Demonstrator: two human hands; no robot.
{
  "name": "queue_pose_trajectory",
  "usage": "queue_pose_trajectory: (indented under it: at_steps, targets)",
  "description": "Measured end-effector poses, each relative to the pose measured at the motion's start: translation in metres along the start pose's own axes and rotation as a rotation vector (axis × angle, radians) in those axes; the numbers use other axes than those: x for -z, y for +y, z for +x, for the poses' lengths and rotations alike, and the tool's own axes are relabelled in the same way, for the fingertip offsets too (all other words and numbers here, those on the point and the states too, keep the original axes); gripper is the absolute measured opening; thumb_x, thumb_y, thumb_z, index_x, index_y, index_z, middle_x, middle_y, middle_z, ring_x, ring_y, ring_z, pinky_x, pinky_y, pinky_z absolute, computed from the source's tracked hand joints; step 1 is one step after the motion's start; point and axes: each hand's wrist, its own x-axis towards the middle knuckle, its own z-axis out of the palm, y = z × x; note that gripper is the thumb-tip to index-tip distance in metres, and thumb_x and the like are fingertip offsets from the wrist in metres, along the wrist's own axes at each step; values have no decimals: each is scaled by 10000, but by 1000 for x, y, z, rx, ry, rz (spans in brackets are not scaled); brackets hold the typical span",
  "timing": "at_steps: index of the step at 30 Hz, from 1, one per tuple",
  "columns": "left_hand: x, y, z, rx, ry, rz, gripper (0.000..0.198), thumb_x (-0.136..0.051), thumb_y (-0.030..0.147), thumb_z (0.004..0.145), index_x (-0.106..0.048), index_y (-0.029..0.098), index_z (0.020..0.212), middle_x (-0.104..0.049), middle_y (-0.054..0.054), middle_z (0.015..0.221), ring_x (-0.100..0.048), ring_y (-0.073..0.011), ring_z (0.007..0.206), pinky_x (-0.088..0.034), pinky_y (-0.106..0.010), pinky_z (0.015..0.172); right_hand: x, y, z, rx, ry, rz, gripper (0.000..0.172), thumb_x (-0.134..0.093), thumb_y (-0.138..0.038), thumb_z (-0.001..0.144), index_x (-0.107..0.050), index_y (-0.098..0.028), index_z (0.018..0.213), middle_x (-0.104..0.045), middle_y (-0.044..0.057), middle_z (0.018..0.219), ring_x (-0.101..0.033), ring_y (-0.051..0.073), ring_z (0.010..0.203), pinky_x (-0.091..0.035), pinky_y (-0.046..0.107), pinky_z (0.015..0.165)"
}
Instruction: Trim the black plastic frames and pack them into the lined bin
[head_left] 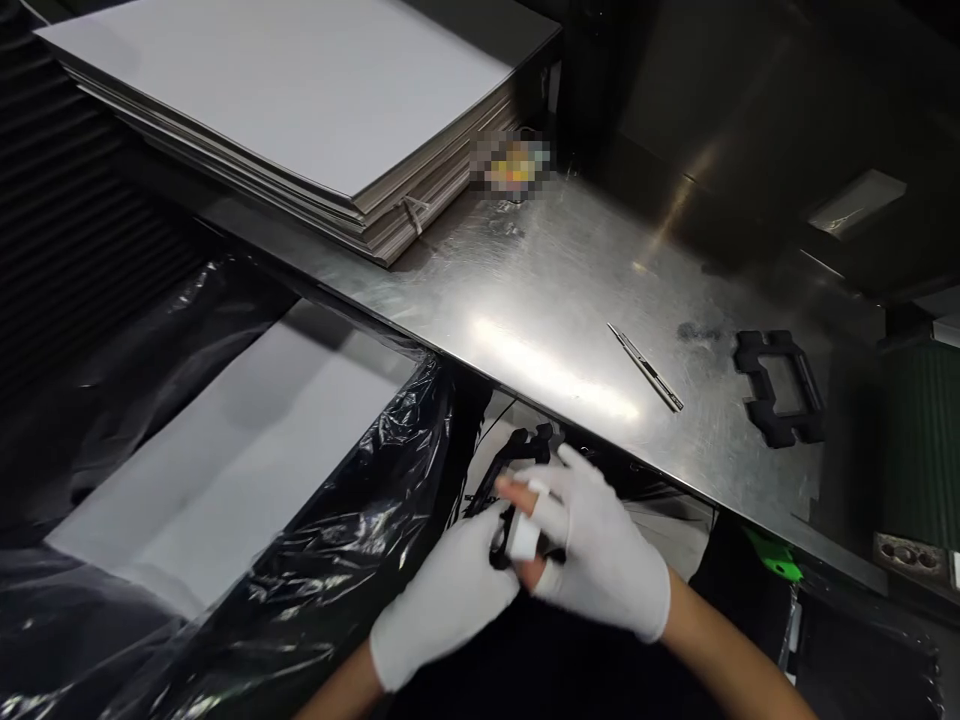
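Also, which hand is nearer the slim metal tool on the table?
Right. The right hand is below the slim metal tool in the picture, short of the table; the left hand is farther off, down and left.

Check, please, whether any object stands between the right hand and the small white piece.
Nothing visible does: the right hand has its fingers around the white piece. The left hand is close beside it; blur hides its exact contact.

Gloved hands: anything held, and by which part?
Right hand: small white piece, apparently by opposite ends. Left hand: black frame, apparently by its near end; blur hides exact contact.
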Motion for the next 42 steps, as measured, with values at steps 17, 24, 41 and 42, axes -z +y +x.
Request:
queue_pose_trajectory:
  at_steps: [17, 24, 41, 42]
  targets:
    - [12, 1, -2, -25, 29, 18, 53, -594, 242, 801, -618, 233, 847, -710, -39, 812, -630, -234, 741, -488, -344, 707, 1, -1, 19, 39, -40, -17, 858, -653, -169, 904, -325, -311, 1683, -697, 75, 1344, -693, 224, 1234, -392, 586, 1281]
    - [17, 0, -1, -3, 56, 38, 76, -606, 236, 796, -629, 234, 869, -722, -35, 809, -648, -235, 732, -507, -362, 748, -4, -1, 32, 71, -57, -13, 878, -649, -193, 918, -295, -311, 1713, -712, 63, 1322, -709, 219, 1186, -458, 542, 1239]
    - [20, -3, -6, -46, -26, -152, 112, -640, 210, 765, -684, 223, 867, -765, -54, 937, -694, -258, 901, -547, -388, 880, -11, -7, 34, 138, -4, -46, 728, -638, -191, 942, -427, -327, 1625, -708, 98, 1318, -722, 271, 1179, -547, 585, 1150]
    - [25, -2, -11, -20, -34, -128, 79, -623, 203, 777, -675, 227, 831, -762, -49, 894, -693, -255, 876, -553, -395, 892, -9, -7, 35, 119, 62, -114, 738, -637, -162, 940, -427, -336, 1625, -708, 103, 1308, -722, 283, 1171, -555, 605, 1127]
